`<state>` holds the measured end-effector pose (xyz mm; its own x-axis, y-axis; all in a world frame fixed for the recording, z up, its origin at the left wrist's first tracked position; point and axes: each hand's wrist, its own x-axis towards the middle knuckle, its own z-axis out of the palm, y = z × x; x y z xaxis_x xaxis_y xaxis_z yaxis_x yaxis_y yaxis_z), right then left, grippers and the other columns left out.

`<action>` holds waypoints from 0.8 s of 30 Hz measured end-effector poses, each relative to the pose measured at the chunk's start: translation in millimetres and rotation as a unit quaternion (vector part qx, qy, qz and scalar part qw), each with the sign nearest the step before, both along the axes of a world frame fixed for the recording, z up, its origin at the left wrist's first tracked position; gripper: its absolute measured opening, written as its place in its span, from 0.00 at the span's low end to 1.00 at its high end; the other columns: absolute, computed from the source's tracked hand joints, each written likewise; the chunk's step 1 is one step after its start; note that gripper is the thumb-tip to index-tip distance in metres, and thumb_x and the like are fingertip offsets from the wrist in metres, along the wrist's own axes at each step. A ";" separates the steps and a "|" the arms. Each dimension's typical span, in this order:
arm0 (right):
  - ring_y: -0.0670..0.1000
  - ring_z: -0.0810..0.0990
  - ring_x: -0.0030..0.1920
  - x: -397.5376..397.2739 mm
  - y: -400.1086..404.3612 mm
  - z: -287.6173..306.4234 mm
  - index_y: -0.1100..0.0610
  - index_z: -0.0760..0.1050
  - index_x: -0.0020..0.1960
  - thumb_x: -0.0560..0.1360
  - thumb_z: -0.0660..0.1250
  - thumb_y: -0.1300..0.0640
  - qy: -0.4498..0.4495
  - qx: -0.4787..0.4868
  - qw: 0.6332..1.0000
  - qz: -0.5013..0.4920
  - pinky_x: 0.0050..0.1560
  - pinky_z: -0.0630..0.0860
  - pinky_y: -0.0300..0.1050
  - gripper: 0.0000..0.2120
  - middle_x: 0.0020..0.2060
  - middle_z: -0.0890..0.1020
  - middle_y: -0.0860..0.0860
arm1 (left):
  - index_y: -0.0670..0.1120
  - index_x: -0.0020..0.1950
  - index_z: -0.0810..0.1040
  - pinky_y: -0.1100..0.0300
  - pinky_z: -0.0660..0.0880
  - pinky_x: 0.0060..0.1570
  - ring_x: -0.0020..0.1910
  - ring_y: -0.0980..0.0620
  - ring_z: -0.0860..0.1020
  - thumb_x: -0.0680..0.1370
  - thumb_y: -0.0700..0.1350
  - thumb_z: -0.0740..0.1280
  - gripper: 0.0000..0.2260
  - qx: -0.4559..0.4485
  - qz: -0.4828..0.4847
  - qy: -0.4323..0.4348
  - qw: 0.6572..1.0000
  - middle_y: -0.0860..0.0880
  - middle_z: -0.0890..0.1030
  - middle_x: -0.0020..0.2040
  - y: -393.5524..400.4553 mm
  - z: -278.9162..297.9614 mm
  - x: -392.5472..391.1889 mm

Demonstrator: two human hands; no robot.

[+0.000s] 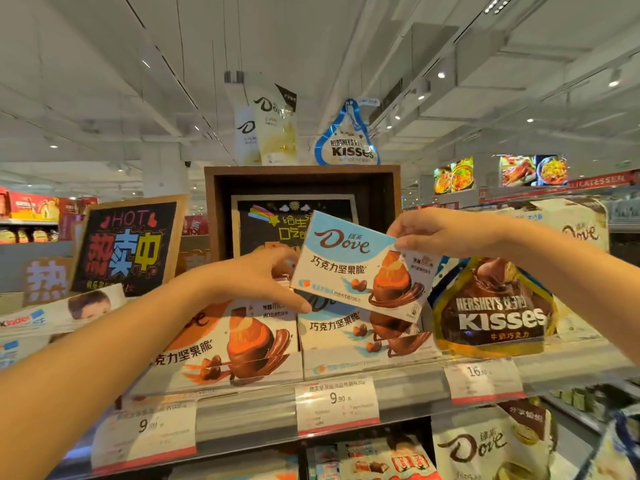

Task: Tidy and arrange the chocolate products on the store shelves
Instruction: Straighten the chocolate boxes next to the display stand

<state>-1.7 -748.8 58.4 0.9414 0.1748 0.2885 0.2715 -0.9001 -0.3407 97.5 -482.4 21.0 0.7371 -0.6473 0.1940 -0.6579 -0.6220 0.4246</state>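
A light-blue and white Dove chocolate box is held up in front of the top shelf, tilted down to the right. My left hand grips its lower left edge. My right hand pinches its upper right corner. Below it on the shelf lie a matching blue Dove box and an orange Dove box. A brown and gold Hershey's Kisses bag stands to the right of them.
A wooden display crate stands behind, with white Dove bags and a blue Kisses bag on top. A "HOT" chalkboard sign leans at the left. Price tags line the shelf edge. More Dove bags fill the shelf below.
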 end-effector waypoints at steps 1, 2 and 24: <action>0.49 0.80 0.50 0.5 0.1 0.6 0.58 0.72 0.57 0.79 0.58 0.55 -0.003 -0.008 1.000 0.000 0.44 0.80 0.43 0.10 0.50 0.81 0.51 | 0.57 0.68 0.64 0.55 0.67 0.65 0.65 0.56 0.69 0.62 0.57 0.77 0.38 -0.017 -0.007 0.000 1.000 0.56 0.73 0.64 0.7 -0.7 0.2; 0.48 0.80 0.50 0.6 -0.2 1.5 0.58 0.72 0.57 0.79 0.58 0.55 -0.005 -0.016 1.000 0.000 0.44 0.80 0.43 0.10 0.50 0.81 0.51 | 0.57 0.67 0.65 0.57 0.67 0.63 0.65 0.57 0.70 0.63 0.56 0.77 0.36 -0.035 -0.018 0.000 0.999 0.56 0.73 0.64 1.1 -1.2 -0.2; 0.45 0.79 0.46 50.5 12.9 -6.4 0.55 0.78 0.55 0.79 0.60 0.55 -0.048 -0.096 0.993 0.046 0.46 0.73 0.34 0.10 0.48 0.81 0.48 | 0.52 0.54 0.81 0.78 0.70 0.44 0.51 0.73 0.75 0.70 0.41 0.74 0.14 -0.062 -0.093 -0.016 0.994 0.62 0.80 0.49 1.8 -1.8 -6.6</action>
